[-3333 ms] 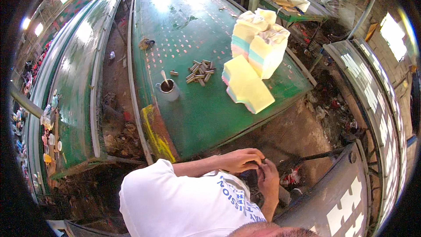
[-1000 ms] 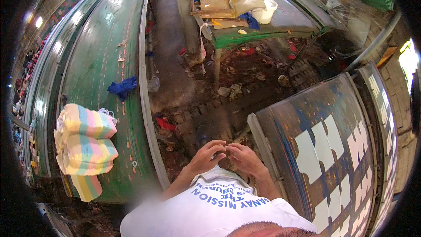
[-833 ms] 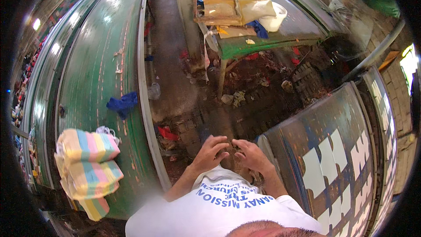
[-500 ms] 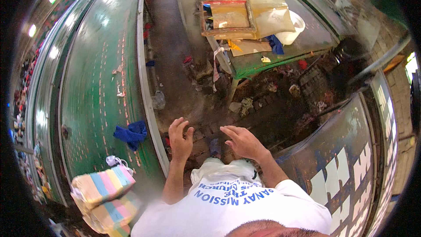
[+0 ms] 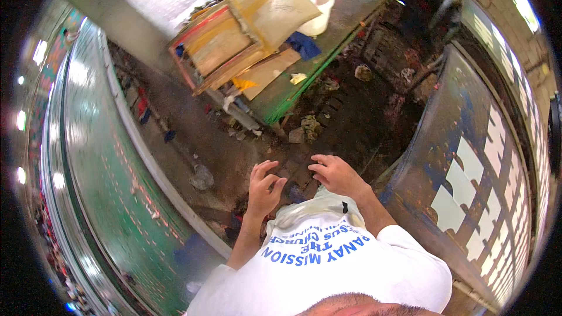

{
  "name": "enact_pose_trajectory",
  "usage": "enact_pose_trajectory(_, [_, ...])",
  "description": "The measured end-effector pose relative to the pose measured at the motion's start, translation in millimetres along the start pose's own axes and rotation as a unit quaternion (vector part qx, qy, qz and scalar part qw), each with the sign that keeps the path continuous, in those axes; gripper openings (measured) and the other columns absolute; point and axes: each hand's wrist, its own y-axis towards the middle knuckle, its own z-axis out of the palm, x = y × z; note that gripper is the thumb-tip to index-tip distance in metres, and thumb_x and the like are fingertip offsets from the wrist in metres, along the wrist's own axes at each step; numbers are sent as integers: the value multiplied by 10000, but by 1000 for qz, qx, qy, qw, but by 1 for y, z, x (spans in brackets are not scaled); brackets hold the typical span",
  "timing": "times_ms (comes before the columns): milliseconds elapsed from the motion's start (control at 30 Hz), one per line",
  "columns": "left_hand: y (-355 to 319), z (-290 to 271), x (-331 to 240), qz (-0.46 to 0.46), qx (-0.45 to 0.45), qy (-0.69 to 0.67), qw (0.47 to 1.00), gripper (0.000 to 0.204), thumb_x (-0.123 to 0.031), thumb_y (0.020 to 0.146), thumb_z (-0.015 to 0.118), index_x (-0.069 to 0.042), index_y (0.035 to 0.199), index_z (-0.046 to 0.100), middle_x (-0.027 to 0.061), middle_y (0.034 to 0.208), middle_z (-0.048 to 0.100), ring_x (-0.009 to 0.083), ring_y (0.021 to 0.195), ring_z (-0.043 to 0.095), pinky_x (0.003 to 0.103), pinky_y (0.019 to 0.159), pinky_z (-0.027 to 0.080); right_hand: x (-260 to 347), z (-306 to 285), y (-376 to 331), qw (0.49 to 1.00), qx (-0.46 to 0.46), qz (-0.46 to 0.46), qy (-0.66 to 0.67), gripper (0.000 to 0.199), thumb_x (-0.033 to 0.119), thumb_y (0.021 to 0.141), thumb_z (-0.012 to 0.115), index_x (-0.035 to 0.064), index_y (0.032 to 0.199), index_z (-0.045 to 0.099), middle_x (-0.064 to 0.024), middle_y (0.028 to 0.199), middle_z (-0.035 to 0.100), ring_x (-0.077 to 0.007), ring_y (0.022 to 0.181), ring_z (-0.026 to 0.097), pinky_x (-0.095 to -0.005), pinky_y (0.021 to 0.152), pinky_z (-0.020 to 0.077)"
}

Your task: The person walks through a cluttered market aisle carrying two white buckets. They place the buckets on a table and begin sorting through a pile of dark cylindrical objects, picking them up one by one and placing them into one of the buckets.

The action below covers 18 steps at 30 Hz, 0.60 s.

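My left hand (image 5: 266, 190) is raised in front of my body, thumb and fingers apart, with nothing in it. To its right my right hand (image 5: 339, 175) hangs at about the same height, empty, its fingers loosely bent and spread. Neither touches anything. Ahead of them is the corner of a green-edged table (image 5: 345, 14). On it lie a wooden-framed screen (image 5: 219, 47) under a second tan panel, a piece of cardboard (image 5: 269, 73), a dark blue cloth (image 5: 304, 45) and a white bucket (image 5: 319, 6).
A long green table (image 5: 111, 181) with a metal edge runs along my left. At right stands a stained board (image 5: 433, 140) beside white cut-out shapes of light. The dark floor (image 5: 234, 158) holds a clear plastic bag (image 5: 201, 177) and scraps. A pillar (image 5: 117, 17) rises at far left.
My view has turned to the right, so the table with the screens now lies nearer the middle. The striped bundle at lower left has left the view. Both hands stay empty.
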Motion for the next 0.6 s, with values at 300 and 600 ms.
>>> enact_pose_trajectory(300, [194,91,-32,141,135,-12,981,158,-47,1020,749,-32,1174,718,142,1387,696,390,1321,632,481,1095,533,-118,-65,-4,985,-98,142,9,284,160,983,774,61,1249,775,-162,1459,675,-368,1292,665,-485,1092,545])
enact_pose_trajectory(600, [374,204,-111,277,242,-41,929,69,-116,1043,741,-70,1083,774,101,1387,714,343,1405,612,598,1276,363,-241,-185,-33,937,-199,278,-69,250,148,993,760,52,1223,776,-143,1421,703,-377,1280,675,-483,1099,552])
